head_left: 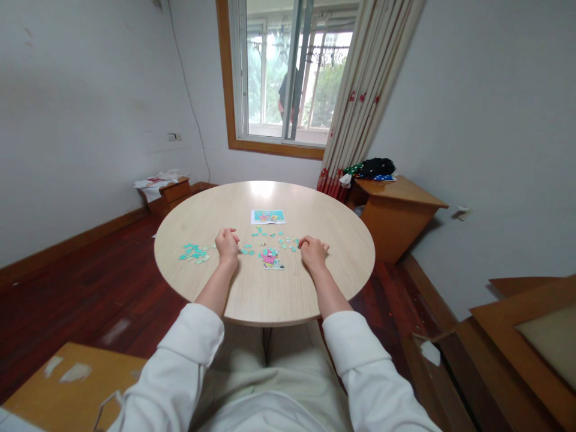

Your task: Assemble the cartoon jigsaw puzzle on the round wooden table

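Note:
A partly joined jigsaw puzzle [270, 258], with a pink figure on it, lies flat on the round table between my hands. My left hand [227, 245] rests left of it, fingers curled in; whatever they may hold is hidden. To the right, my right hand [314, 249] is bent with its fingers drawn together, its fingertips beside a few loose teal pieces [288, 241]. I cannot make out whether a piece is in them. More teal pieces [247, 250] lie just right of my left hand. A picture sheet [268, 216] with the coloured scene lies beyond the puzzle.
A heap of puzzle pieces [194, 252] lies on the left of the round wooden table [265, 300]. Behind on the right stands a wooden cabinet [400, 207] with cloths [375, 168] on top. A person [288, 96] is outside the window. Wooden furniture [531, 336] stands at right.

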`<state>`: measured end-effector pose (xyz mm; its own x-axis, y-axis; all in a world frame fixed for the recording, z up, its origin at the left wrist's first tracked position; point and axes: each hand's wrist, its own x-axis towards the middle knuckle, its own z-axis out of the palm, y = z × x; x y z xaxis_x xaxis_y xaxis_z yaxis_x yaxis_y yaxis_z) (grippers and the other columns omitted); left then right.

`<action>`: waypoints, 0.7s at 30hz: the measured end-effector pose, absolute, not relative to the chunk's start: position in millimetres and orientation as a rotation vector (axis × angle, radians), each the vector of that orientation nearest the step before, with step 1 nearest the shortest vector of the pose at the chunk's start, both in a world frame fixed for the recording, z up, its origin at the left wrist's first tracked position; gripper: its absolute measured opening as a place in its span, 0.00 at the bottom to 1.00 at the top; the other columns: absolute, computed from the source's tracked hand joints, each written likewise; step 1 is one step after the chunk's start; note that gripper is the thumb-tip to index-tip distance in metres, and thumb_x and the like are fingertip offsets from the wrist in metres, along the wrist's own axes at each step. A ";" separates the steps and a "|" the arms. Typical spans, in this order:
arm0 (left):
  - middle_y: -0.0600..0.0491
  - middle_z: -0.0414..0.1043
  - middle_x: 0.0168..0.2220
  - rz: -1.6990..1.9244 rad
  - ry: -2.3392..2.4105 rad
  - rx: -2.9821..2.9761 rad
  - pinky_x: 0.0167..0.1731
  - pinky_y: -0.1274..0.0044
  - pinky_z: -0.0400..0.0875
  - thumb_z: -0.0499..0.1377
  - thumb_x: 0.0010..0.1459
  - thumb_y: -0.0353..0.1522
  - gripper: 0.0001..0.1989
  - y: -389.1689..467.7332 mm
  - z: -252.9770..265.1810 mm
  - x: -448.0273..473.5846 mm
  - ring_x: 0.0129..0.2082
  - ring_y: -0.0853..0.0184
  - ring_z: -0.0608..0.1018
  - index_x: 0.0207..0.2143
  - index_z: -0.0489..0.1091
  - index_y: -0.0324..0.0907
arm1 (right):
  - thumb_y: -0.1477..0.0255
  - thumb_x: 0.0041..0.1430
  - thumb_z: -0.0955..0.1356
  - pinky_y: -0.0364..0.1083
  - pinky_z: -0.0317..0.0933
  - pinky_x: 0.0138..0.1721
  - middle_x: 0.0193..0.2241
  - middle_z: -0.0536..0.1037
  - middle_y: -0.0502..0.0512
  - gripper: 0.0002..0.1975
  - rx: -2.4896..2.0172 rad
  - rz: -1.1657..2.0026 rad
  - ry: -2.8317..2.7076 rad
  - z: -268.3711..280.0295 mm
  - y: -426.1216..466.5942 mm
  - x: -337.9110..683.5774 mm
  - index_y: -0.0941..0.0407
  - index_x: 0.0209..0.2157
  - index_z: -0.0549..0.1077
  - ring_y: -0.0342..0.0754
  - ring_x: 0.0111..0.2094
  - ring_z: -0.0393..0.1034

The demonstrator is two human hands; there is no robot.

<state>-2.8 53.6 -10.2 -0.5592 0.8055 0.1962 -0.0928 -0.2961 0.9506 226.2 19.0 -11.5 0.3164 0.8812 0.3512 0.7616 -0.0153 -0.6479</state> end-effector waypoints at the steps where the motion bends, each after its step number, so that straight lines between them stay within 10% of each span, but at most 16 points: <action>1: 0.59 0.58 0.13 1.909 1.335 0.930 0.15 0.83 0.54 0.47 0.46 0.34 0.09 53.7 -10.5 -3.0 0.14 0.74 0.61 0.24 0.64 0.40 | 0.80 0.50 0.57 0.52 0.43 0.47 0.28 0.77 0.53 0.16 -1.812 0.195 -1.478 -11.8 19.3 226.2 0.55 0.22 0.73 0.49 0.38 0.65; 21: 0.59 0.58 0.12 1.915 1.319 0.908 0.16 0.82 0.53 0.47 0.45 0.33 0.08 55.3 -10.6 -2.2 0.14 0.73 0.61 0.23 0.64 0.40 | 0.78 0.52 0.60 0.50 0.44 0.50 0.40 0.78 0.52 0.14 -1.519 0.296 -1.815 -8.9 13.6 216.5 0.53 0.32 0.75 0.48 0.46 0.65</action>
